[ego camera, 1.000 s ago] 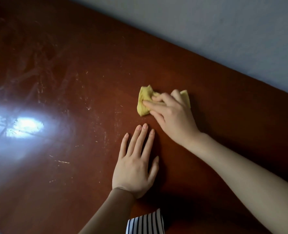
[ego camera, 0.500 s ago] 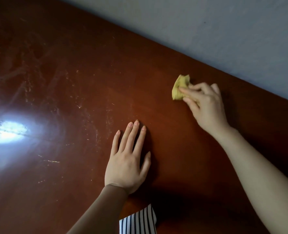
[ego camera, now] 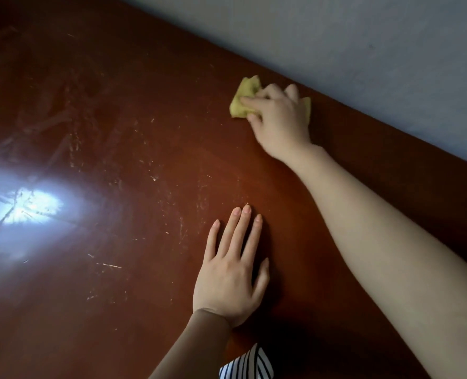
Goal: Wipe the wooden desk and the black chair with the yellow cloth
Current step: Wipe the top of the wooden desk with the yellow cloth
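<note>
A person leans over a wooden desk point(ego camera: 123, 138), seen from above their own arms. The desk top is dark reddish brown and glossy, marked with pale scratches and smears. A bright patch of reflected light point(ego camera: 27, 206) lies at its left.

The yellow cloth point(ego camera: 243, 101) sits on the far right part of the desk, close to the far edge where the top meets a grey wall point(ego camera: 363, 50). It is bunched into a small soft wad. The right hand point(ego camera: 280, 120) covers most of it, fingers curled over the top and thumb tucked against the near side, so the cloth is gripped and pressed down at once. Yellow corners poke out to the left and right of the hand.

The left hand point(ego camera: 232, 280) lies flat on the desk nearer the person, fingers straight and slightly spread, holding nothing. It seems to be bracing the body. The two hands are well apart.

The cloth looks light, limp and easily crumpled. It probably slides freely on the slick varnish, so it wants a whole-hand hold over the middle of the wad. A pinch at a corner would likely let it trail or unfold.

A bit of striped fabric point(ego camera: 247, 365) shows at the near edge. The black chair is not in view.
</note>
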A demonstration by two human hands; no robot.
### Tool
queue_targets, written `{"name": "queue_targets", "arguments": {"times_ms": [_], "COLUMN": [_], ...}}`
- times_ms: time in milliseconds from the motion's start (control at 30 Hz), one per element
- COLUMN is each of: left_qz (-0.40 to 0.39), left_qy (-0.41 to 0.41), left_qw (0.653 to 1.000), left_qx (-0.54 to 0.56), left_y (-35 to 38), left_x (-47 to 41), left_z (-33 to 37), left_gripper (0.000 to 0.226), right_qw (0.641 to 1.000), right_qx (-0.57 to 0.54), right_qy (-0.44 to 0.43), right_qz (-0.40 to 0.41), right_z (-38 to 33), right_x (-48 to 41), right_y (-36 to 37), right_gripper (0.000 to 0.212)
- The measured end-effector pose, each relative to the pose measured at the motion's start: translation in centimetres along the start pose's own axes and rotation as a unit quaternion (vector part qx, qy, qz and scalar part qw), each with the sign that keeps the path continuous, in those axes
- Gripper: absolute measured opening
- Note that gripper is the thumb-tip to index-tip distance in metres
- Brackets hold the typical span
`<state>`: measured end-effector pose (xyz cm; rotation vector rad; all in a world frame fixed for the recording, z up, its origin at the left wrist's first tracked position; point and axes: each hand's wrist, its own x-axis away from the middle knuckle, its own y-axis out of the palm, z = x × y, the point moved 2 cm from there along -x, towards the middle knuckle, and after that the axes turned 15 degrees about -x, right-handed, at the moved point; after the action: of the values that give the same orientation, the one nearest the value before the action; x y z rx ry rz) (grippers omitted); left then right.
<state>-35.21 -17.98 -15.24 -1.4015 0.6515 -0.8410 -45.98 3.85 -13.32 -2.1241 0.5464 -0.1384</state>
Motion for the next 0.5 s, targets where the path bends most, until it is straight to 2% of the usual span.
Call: {"name": "queue_targets", "arguments": {"times_ms": [100, 267, 367, 500], "left_qz": [0.000, -0.002, -0.002, -0.004], "left_qy": [0.001, 0.000, 0.000, -0.003], "left_qw": [1.000, 1.000, 1.000, 1.000], "left_qx": [-0.003, -0.004, -0.008, -0.010], "left_y": [0.0, 0.1, 0.0, 0.0], "left_x": [0.0, 0.0, 0.0, 0.0], "left_z": [-0.1, -0.2, -0.2, -0.3], "left_gripper": [0.064, 0.064, 0.063, 0.063], "right_qw": [0.997, 0.987, 0.986, 0.993], "right_qx": [-0.039, -0.089, -0.107, -0.102], "right_qy": [-0.067, -0.118, -0.107, -0.060], "right_qz": [-0.027, -0.061, -0.064, -0.021], "right_z": [-2.2, -3.0, -2.0, 0.3], "right_x": [1.7, 6.4, 9.4, 13.1], "right_y": [1.9, 2.4, 1.2, -0.7], "right_gripper": [0.034, 0.032, 0.033, 0.034]}}
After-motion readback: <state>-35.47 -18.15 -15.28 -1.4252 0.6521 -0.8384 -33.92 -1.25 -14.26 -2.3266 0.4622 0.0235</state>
